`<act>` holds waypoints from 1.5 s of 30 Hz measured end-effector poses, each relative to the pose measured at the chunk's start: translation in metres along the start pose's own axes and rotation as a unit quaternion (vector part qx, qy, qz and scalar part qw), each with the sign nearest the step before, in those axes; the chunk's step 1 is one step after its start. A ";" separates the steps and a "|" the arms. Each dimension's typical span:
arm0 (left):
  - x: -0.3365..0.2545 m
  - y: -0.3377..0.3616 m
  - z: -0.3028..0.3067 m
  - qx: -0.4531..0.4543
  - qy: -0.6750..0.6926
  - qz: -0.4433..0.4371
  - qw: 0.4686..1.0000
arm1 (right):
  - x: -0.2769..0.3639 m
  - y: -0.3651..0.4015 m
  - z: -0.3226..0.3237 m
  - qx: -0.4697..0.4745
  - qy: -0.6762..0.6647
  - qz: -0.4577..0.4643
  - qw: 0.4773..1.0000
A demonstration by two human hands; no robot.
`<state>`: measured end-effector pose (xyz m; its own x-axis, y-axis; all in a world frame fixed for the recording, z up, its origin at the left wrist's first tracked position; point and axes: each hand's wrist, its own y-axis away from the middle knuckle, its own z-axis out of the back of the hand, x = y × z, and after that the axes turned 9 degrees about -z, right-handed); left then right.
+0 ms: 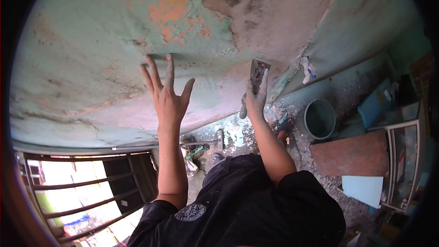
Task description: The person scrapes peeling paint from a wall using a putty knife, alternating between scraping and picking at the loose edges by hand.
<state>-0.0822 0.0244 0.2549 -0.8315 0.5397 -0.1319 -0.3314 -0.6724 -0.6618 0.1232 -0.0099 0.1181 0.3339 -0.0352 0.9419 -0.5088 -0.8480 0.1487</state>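
Note:
My left hand (169, 98) is raised with its fingers spread, the fingertips at or close to the peeling green and pink wall (114, 64). It holds nothing. To its right, my right hand (257, 98) grips a metal scraper (259, 71) by its handle, with the blade pointing up beside the wall. One or more fingers lie along the blade. Whether the blade touches the wall cannot be made out. Bare, rough patches and cracks show in the paint above both hands.
A round bucket (319, 119) stands on the littered floor at the right, near a brown board (352, 153) and a glass-fronted cabinet (404, 164). Window bars (87, 187) are at the lower left. A long-handled tool (220, 140) lies below my hands.

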 end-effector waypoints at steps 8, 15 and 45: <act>0.001 0.000 -0.003 0.016 -0.031 -0.006 0.999 | 0.005 0.008 -0.016 0.024 -0.003 -0.030 0.999; 0.001 -0.001 -0.004 0.025 -0.045 -0.013 0.999 | 0.046 -0.010 -0.042 -0.056 -0.175 -0.081 0.980; -0.001 -0.001 -0.005 0.009 -0.005 0.006 1.000 | -0.057 0.067 0.076 0.012 0.097 -0.268 0.958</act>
<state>-0.0791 0.0268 0.2521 -0.8399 0.5265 -0.1313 -0.3297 -0.6874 -0.6471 0.1299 -0.1050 0.0518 0.3880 0.5056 0.7706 -0.2867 -0.7284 0.6223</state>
